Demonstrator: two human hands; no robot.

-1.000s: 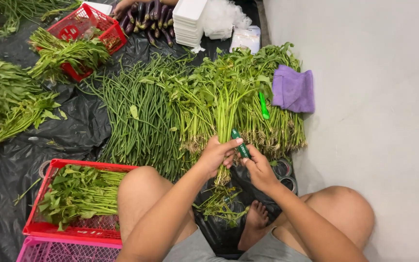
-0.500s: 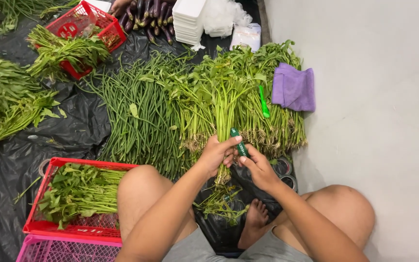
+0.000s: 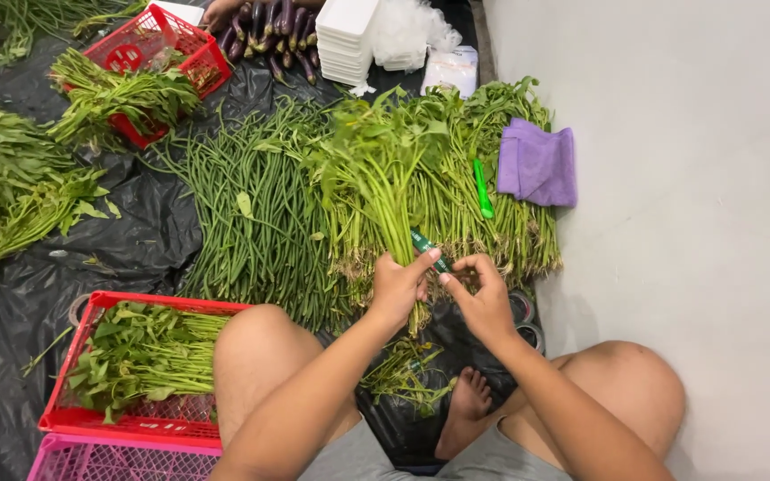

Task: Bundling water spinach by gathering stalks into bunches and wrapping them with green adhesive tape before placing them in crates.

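Holding a bundle of long-stemmed leafy greens [image 3: 385, 191] upright in my left hand [image 3: 397, 287], I have that grip wrapped tight around the lower stems, just above the trimmed ends. My right hand [image 3: 483, 298] sits just beside it, thumb and forefinger pinched narrow on a dark green strip of tape [image 3: 430, 251] that lies against the stems at the top of my left fist. The bundle leans slightly away from me, its leaves spreading over the larger pile of the same greens [image 3: 483, 178] lying on the black plastic sheet [image 3: 126, 223] on the floor.

Adjacent items, noted: a heap of long green beans [image 3: 251, 214] to the left of the pile; a red plastic basket of leafy stems [image 3: 135, 374] by my left knee; a bright green pen-shaped tool [image 3: 483, 189] resting on the pile; a folded purple cloth [image 3: 541, 165] at its right edge; a stack of white foam trays [image 3: 345, 36] and dark purple aubergines [image 3: 269, 27] at the far end.

Assessment of the binding: the stems should stay level and squeezed firmly so that none slips loose; the strip wants to stay taut and flat, placed low but clear of the cut ends. The left fist ought not to relax until the strip is secured.
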